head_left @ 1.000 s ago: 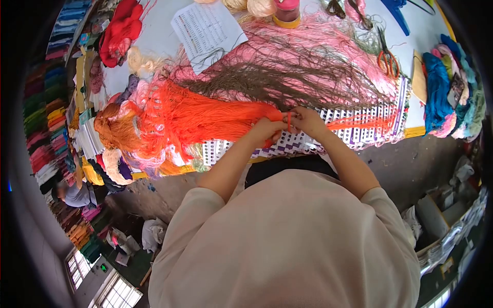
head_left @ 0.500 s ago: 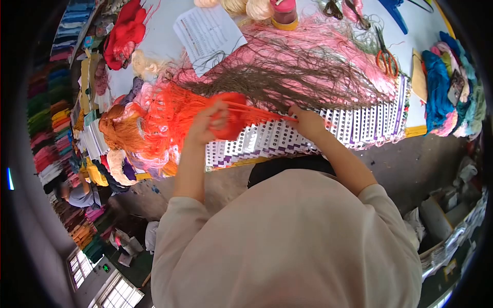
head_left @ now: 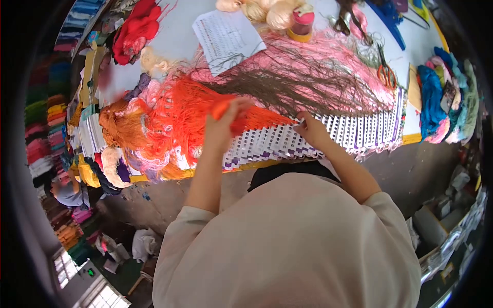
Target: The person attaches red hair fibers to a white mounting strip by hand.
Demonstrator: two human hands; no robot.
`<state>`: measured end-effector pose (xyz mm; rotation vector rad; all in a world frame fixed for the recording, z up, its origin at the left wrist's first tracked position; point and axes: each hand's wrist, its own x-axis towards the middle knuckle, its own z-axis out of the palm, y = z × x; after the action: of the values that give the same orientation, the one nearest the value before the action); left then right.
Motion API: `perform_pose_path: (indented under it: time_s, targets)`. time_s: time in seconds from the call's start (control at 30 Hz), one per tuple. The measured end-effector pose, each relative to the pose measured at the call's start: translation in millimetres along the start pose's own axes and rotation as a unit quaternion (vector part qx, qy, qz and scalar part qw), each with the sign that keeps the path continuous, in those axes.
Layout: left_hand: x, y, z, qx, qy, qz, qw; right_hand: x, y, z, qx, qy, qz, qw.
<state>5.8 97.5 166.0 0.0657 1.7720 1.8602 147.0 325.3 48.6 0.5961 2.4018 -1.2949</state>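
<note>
My left hand (head_left: 224, 126) is closed around a bunch of orange-red embroidery thread (head_left: 192, 105), slightly blurred. The strands fan out over the row of white punched thread cards (head_left: 280, 141) and narrow toward the right. At that narrow end, my right hand (head_left: 314, 132) has its fingertips pinched together by the cards' upper edge; what lies between them is too small to make out. Dark brown thread (head_left: 277, 87) spreads just beyond both hands, on top of pink thread (head_left: 328, 51). Brown-orange thread (head_left: 120, 128) lies to the left of the orange-red pile.
A printed sheet (head_left: 226, 38) lies at the back near pale yarn balls (head_left: 280, 14) and a pink-and-yellow thread cone (head_left: 301, 24). Scissors (head_left: 385, 72) rest on the right. Blue and teal skeins (head_left: 434, 100) hang at the right edge. Another person (head_left: 72, 192) is at far left.
My left hand has moved slightly right, and the strands stretched taut between my hands now lie lower over the cards. My right hand has shifted a little down and right. The whole view has shifted slightly.
</note>
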Motion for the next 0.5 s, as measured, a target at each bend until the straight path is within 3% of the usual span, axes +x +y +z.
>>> perform_pose_path:
  time_s: [0.07,0.13,0.2,0.3,0.4,0.5]
  targets:
    - [-5,7,15,-0.188,-0.092,-0.020,0.978,-12,-31,-2,0.135,0.059,-0.047,0.988]
    - [-15,24,29,-0.302,-0.139,-0.020,0.943,-24,-65,-7,0.336,0.048,-0.065,0.938]
    - [-23,35,33,-0.305,-0.169,-0.028,0.937,-51,-127,-31,0.443,0.053,-0.106,0.888]
    - [-30,42,26,-0.254,-0.186,-0.022,0.949,-74,-183,-46,0.434,0.038,-0.149,0.888]
    - [-41,55,26,-0.237,-0.248,-0.011,0.939,-72,-185,-34,0.395,0.051,-0.151,0.905]
    - [-45,49,16,-0.223,-0.243,0.010,0.944,-78,-195,-27,0.439,0.047,-0.135,0.887]
